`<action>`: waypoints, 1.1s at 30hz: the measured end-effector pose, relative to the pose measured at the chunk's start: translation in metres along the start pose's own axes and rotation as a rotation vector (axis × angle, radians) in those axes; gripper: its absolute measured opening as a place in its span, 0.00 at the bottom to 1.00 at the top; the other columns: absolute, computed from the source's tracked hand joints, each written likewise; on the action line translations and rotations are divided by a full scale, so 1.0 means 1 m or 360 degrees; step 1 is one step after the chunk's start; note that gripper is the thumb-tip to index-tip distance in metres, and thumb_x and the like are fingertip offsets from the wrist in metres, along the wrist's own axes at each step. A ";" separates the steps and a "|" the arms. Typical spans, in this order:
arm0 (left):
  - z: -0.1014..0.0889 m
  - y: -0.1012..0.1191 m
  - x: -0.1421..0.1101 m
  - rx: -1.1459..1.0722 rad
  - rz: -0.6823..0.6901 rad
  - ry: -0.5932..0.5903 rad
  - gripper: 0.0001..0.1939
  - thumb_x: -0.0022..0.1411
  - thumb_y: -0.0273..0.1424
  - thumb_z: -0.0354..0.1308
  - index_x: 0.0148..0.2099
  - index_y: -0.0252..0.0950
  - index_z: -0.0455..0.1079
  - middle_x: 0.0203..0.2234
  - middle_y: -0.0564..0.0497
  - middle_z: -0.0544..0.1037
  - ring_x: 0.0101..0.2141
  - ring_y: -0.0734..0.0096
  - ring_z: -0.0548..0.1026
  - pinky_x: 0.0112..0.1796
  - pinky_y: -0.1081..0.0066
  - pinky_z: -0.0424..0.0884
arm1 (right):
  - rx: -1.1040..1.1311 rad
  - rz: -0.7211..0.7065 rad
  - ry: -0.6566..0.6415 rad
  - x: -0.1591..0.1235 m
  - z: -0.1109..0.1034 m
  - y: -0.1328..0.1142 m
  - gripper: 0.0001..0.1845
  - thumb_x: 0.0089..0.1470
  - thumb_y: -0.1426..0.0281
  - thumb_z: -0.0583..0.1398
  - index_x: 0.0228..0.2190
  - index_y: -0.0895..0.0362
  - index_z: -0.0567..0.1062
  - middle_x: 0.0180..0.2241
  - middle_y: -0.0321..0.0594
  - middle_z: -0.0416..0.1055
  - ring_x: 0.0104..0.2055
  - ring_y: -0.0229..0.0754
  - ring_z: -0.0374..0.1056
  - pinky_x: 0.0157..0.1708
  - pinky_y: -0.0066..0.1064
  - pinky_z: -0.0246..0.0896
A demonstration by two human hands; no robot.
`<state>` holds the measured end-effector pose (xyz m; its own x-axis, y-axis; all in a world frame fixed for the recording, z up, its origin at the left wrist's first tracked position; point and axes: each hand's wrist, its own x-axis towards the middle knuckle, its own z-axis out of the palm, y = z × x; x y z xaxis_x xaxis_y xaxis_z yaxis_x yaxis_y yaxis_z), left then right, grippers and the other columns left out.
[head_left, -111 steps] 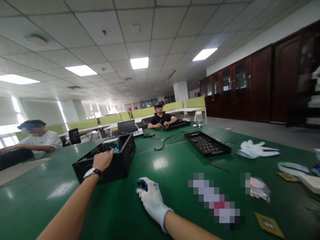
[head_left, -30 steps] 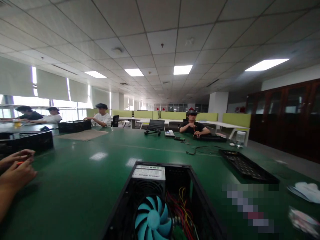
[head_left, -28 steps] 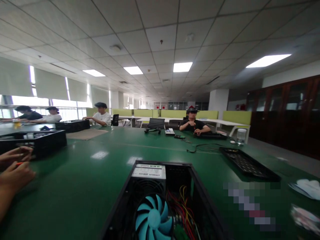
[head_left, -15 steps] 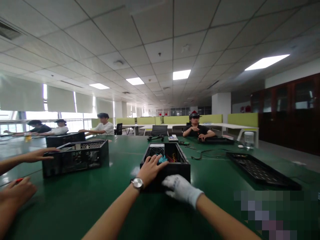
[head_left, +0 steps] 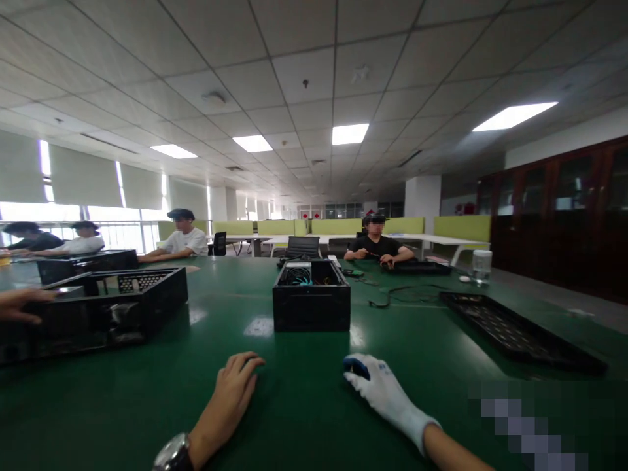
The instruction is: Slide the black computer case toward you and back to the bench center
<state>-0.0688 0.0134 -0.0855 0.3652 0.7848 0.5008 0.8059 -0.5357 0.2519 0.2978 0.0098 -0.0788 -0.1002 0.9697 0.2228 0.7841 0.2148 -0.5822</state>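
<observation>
My bare left hand [head_left: 230, 396], with a watch at the wrist, rests on the green table [head_left: 294, 418], its fingers curled and nothing visible in them. My right hand [head_left: 380, 391] in a white glove lies beside it, fingers bent, with something small and blue at the fingertips. A small open black computer case [head_left: 311, 302] with a blue fan and coloured wires stands on the table well beyond both hands, untouched.
A larger open black case [head_left: 105, 311] stands at the left, with another person's hand [head_left: 22, 304] on it. A black perforated side panel [head_left: 515, 333] lies at the right. Cables, a clear jar [head_left: 481, 265] and seated people are further back.
Both my hands have let go of the small black case and drawn back to the table's near edge. The case now sits farther away. The neighbour's case has moved left.
</observation>
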 end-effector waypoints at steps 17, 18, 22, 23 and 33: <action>0.004 0.007 0.000 -0.0029 0.0122 -0.0216 0.16 0.72 0.30 0.45 0.55 0.48 0.69 0.55 0.50 0.68 0.57 0.60 0.65 0.56 0.56 0.66 | -0.0071 -0.0087 -0.0029 -0.006 -0.003 -0.013 0.26 0.60 0.58 0.58 0.56 0.56 0.73 0.54 0.48 0.68 0.59 0.54 0.60 0.61 0.44 0.53; 0.004 0.007 0.001 -0.0030 0.0127 -0.0214 0.16 0.72 0.30 0.45 0.55 0.47 0.69 0.55 0.50 0.69 0.56 0.60 0.65 0.56 0.57 0.66 | -0.0089 -0.0206 -0.0028 -0.007 -0.004 -0.014 0.24 0.59 0.60 0.59 0.55 0.54 0.73 0.55 0.46 0.68 0.60 0.53 0.59 0.62 0.43 0.51; 0.006 0.005 0.001 -0.0033 0.0133 -0.0222 0.16 0.73 0.31 0.45 0.55 0.48 0.69 0.56 0.50 0.69 0.57 0.61 0.65 0.56 0.56 0.65 | -0.0041 -0.0032 -0.0027 -0.006 -0.004 -0.013 0.27 0.60 0.56 0.58 0.56 0.57 0.72 0.53 0.49 0.69 0.57 0.54 0.62 0.58 0.44 0.57; 0.006 0.004 0.001 -0.0032 0.0130 -0.0229 0.16 0.73 0.31 0.45 0.55 0.47 0.69 0.56 0.49 0.69 0.57 0.60 0.64 0.56 0.56 0.65 | -0.0036 0.0053 -0.0012 -0.005 -0.004 -0.012 0.28 0.61 0.55 0.57 0.56 0.58 0.72 0.52 0.50 0.69 0.56 0.55 0.63 0.58 0.45 0.58; 0.007 0.001 0.001 -0.0094 0.0121 -0.0264 0.16 0.73 0.34 0.44 0.56 0.46 0.69 0.55 0.48 0.69 0.56 0.60 0.66 0.58 0.54 0.65 | -0.0085 -0.0142 0.0009 -0.004 -0.002 -0.014 0.25 0.59 0.61 0.61 0.56 0.53 0.73 0.59 0.47 0.64 0.64 0.55 0.54 0.65 0.46 0.47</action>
<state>-0.0639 0.0161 -0.0908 0.5000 0.7792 0.3779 0.7461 -0.6092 0.2689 0.2888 0.0026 -0.0702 -0.1674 0.9463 0.2764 0.8040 0.2933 -0.5173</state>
